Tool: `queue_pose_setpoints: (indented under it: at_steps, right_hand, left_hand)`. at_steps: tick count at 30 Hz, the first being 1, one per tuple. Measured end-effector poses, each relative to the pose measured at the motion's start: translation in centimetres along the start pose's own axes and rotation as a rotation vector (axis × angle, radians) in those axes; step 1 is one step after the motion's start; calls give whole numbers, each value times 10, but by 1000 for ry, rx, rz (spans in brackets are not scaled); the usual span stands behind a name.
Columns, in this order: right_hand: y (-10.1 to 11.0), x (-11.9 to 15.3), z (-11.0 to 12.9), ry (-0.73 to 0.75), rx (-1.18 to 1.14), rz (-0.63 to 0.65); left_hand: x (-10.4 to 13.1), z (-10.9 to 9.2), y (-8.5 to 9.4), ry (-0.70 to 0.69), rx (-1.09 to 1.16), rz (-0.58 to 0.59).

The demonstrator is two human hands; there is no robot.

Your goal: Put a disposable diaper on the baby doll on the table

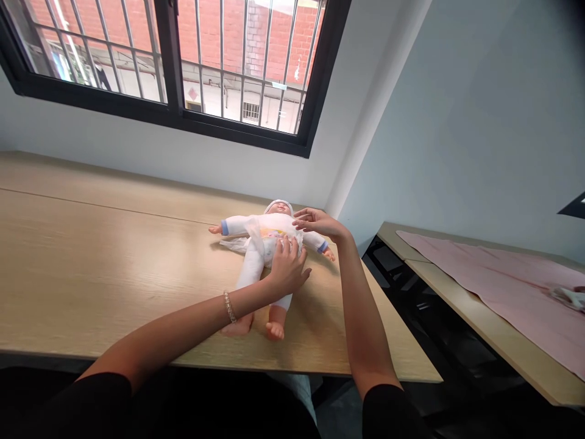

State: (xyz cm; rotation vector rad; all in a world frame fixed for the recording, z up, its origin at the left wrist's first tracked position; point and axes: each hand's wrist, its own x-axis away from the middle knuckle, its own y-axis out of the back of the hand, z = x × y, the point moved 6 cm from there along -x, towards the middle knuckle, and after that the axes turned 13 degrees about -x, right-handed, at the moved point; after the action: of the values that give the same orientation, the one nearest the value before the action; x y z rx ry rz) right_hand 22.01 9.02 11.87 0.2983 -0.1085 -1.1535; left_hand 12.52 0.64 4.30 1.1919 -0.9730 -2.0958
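A baby doll [250, 271] in white clothes with blue cuffs lies on its back on the wooden table, its head towards the window and its feet towards me. Around its hips is a white diaper [261, 251] with a coloured print at the waist; one thin side flap spreads onto the table. My left hand [289, 265], fingers apart, rests over the front of the diaper and the top of one leg. Beside the doll's chest and arm, my right hand [321, 224] is held with its fingers loosely stretched and apart. Nothing shows in its grasp.
The doll lies on a long wooden table [114, 262] against the wall under a barred window [176, 113]. Across a gap to the right, another table [414, 253] carries a pink cloth [498, 280] with a small white item [569, 297] on it.
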Motion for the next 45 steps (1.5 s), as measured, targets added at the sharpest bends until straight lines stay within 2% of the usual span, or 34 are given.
queue_pose_setpoints:
  at_steps: [4, 11, 19, 23, 28, 33, 35, 36, 37, 38, 40, 41, 42, 43, 45]
  right_hand:
    - [-6, -4, -9, -60, 41, 111]
    - [-10, -12, -18, -116, 128, 160]
    - [-18, 0, 5, -112, 317, 44]
    - [-28, -2, 4, -178, 404, 28]
    - [-25, 0, 5, -170, 327, 28]
    - [-27, -1, -1, -204, 394, 53]
    - [-27, -1, -3, -220, 414, 47]
    - [-26, -1, -3, -217, 417, 38]
    - [-25, -1, -2, -206, 411, 33]
    - [-23, 0, -1, -192, 399, 31]
    - [-20, 2, 1, -167, 376, 23]
    - [-18, 3, 3, -163, 375, 14]
    - [-17, 4, 4, -162, 386, 1]
    - [-16, 6, 6, -162, 407, -13]
    - [-16, 9, 10, -160, 452, -24]
  left_hand:
    - [-1, -2, 1, -12, -22, 28]
    - [-4, -4, 3, -62, -50, 75]
    - [-1, -5, 7, -68, -54, 81]
    - [-1, -5, 12, -92, -64, 74]
    - [0, -6, 11, -96, -87, 72]
    - [-6, -1, 16, -109, -28, 136]
    - [-15, 12, 25, -152, 112, 191]
    - [-20, 23, 31, -177, 211, 214]
    - [-26, 39, 36, -145, 316, 246]
    - [-32, 61, 39, -68, 362, 270]
    - [-42, 113, 45, 139, 280, 159]
    - [-43, 139, 42, 246, 219, 162]
    - [-43, 161, 32, 314, 189, 217]
    - [-41, 179, 19, 342, 185, 304]
    - [-35, 200, -13, 330, 240, 466]
